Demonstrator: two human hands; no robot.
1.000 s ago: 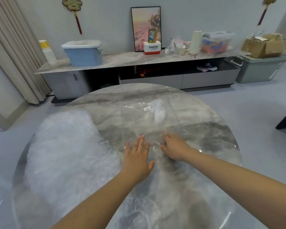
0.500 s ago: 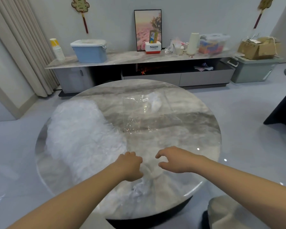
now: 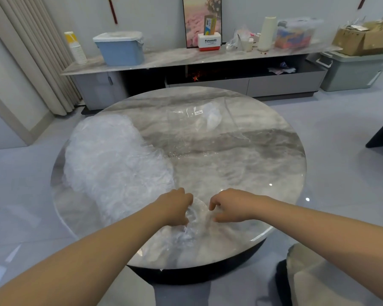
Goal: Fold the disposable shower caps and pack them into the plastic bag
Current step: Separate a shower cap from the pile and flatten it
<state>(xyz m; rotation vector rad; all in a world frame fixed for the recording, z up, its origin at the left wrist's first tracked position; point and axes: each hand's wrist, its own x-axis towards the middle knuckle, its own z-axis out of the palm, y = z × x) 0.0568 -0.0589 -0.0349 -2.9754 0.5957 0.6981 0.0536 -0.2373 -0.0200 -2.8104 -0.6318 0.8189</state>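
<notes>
At the near edge of the round grey marble-look surface [image 3: 241,155], both hands work one crumpled clear thin-film shower cap [image 3: 196,219], which lies on the top between them. Left hand [image 3: 175,206]: fingers curled down into the film, gripping it. Right hand [image 3: 232,206]: fingers bent, tips pinching the cap's other side, thumb under.

Big white heap of unfolded clear caps [image 3: 113,160] sits just left of the hands, touching the left wrist area. Flat clear plastic bag w/ small white sticker [image 3: 199,120] lies toward the far side, well apart from the hands; looks like a folded cap or two already inside, but can't say for sure.

Doing this step well, imo: pull the film taut btwn both hands so trapped air escapes, flatten on the top, then fold in halves and press each crease — film is slippery and springs back, so keep one palm down while the other folds. Keep it off the heap so it doesn't snag.

Writing: red-and-white box [image 3: 209,41] on the far shelf reads "Panasonic". Bag sticker text too small to read.
</notes>
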